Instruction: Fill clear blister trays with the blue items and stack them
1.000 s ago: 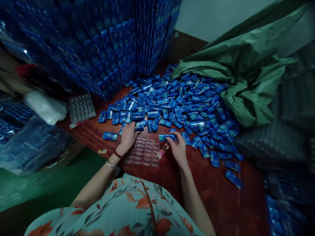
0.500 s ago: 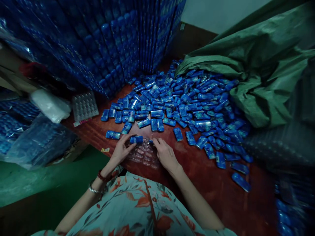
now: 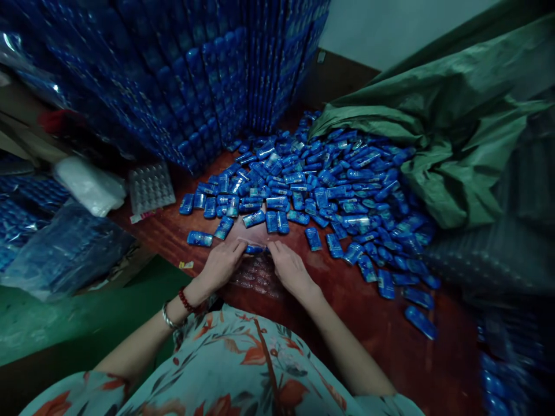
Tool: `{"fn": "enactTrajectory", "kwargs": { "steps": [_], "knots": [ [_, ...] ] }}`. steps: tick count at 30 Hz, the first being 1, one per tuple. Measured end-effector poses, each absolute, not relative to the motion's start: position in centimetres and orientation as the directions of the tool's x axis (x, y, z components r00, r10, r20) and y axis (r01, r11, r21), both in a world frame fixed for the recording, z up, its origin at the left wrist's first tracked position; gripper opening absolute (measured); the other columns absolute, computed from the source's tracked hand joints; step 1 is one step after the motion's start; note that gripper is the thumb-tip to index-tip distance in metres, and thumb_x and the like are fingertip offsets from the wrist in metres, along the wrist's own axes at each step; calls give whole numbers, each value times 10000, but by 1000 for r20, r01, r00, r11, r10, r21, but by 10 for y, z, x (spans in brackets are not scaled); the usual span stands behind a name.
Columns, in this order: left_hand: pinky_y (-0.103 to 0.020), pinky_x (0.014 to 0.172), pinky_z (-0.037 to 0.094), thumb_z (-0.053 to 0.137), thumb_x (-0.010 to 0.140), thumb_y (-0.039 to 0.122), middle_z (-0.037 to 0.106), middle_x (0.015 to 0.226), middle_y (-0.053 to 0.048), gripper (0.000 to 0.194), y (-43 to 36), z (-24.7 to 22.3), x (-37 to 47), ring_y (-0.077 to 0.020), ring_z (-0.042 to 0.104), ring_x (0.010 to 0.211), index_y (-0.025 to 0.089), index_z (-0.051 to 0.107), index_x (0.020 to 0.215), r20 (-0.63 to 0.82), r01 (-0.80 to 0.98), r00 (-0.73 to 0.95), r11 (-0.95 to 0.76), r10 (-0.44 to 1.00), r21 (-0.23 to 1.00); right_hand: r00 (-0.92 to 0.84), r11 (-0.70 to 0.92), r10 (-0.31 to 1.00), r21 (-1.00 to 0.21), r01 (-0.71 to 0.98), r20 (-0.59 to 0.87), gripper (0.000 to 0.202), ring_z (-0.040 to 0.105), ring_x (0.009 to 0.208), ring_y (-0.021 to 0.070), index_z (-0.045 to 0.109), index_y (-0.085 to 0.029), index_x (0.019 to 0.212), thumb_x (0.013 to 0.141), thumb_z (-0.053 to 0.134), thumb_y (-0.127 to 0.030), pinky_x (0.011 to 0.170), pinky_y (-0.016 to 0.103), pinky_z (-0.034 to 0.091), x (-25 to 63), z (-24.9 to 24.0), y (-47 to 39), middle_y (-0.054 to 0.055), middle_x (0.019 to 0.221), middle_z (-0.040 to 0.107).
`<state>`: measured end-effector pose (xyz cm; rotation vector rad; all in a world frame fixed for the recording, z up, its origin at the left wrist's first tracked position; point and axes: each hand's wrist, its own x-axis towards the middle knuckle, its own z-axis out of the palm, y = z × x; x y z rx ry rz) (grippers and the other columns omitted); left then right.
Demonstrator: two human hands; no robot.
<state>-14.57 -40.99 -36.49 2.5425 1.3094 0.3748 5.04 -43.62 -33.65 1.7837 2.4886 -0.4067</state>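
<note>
Between my two hands, above the near edge of the red table, is a small blue labelled container (image 3: 255, 249), seen edge-on. My left hand (image 3: 220, 264) pinches its left end with fingers and thumb together. At the other end, the closed fingertips of my right hand (image 3: 289, 267) press on it. Just below lies a clear plastic tray (image 3: 255, 278) with rows of moulded hollows, partly covered by the hands. Loose blue containers (image 3: 277, 221) of the same kind lie just beyond my fingers.
A heap of blue containers (image 3: 321, 173) spreads across the red table (image 3: 347, 323). Tall wrapped stacks (image 3: 208, 86) stand behind it, and a green sheet (image 3: 455, 127) drapes the right side. Left are another clear tray (image 3: 151, 189) and a white plastic bundle (image 3: 91, 185).
My left hand has moved slightly right and turned its container from face-up to edge-on. My right fingertips now meet its other end. The view has shifted slightly.
</note>
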Motion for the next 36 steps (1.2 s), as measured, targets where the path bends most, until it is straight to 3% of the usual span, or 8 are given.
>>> {"fn": "enactTrajectory", "kwargs": {
  "steps": [4,10,13,16,19,25,30,36],
  "knots": [
    [-294,747,469,435,917,329,563,952,-71,210,-406,-356,-149,-179,567,841,179,571,970,128,701,425,-416,896,579,-321,262,932,-303,916,-166,395,575,986,232,461,-151,1255,874,389,-76,882,371,445,60,-345,-437,122,1113,594],
    [-314,880,444,571,828,355,610,999,-61,221,-405,-366,-158,-192,575,961,187,638,955,31,419,214,-120,976,900,-171,76,982,-665,743,-80,498,562,1060,240,398,-241,1343,872,514,-355,882,391,460,78,-357,-452,92,1196,569],
    [-296,788,472,640,749,412,641,883,-39,289,-407,-372,-155,-184,599,846,166,633,900,-128,302,117,88,985,949,46,-88,996,-837,540,-75,364,615,881,199,551,-219,1179,855,521,-382,801,342,487,82,-369,-456,70,1029,640],
    [-239,588,441,626,741,461,602,698,1,345,-407,-371,-148,-135,548,622,147,628,884,-220,296,38,199,975,934,248,-251,948,-949,191,-201,316,603,631,151,579,-189,1038,847,502,-429,585,273,483,80,-380,-451,28,792,656],
    [-224,556,402,583,793,424,592,698,8,348,-403,-367,-144,-114,502,583,153,629,1007,-133,432,27,108,991,895,334,-286,902,-958,-17,-275,332,560,524,123,570,-184,946,823,507,-486,476,230,420,78,-383,-441,-3,693,624],
    [-304,777,451,474,873,311,624,901,-56,276,-400,-380,-150,-175,572,828,170,656,1024,-3,525,187,-97,982,845,297,-184,949,-950,251,-105,317,573,649,138,618,-191,949,820,519,-464,625,258,459,77,-379,-442,7,772,639],
    [-312,797,469,604,784,252,584,1015,-65,400,-408,-400,-160,-177,559,878,178,569,1176,1,467,247,-120,969,876,353,-247,917,-959,138,-185,340,544,564,138,593,-180,966,811,499,-468,496,243,439,73,-388,-460,-2,676,599],
    [-325,818,455,615,802,245,567,948,-55,424,-417,-404,-161,-169,534,841,172,550,1215,98,446,270,-215,958,869,349,-186,932,-957,224,-100,345,595,736,168,586,-172,1021,781,541,-415,624,284,482,67,-394,-472,54,901,643]
  ]
}}
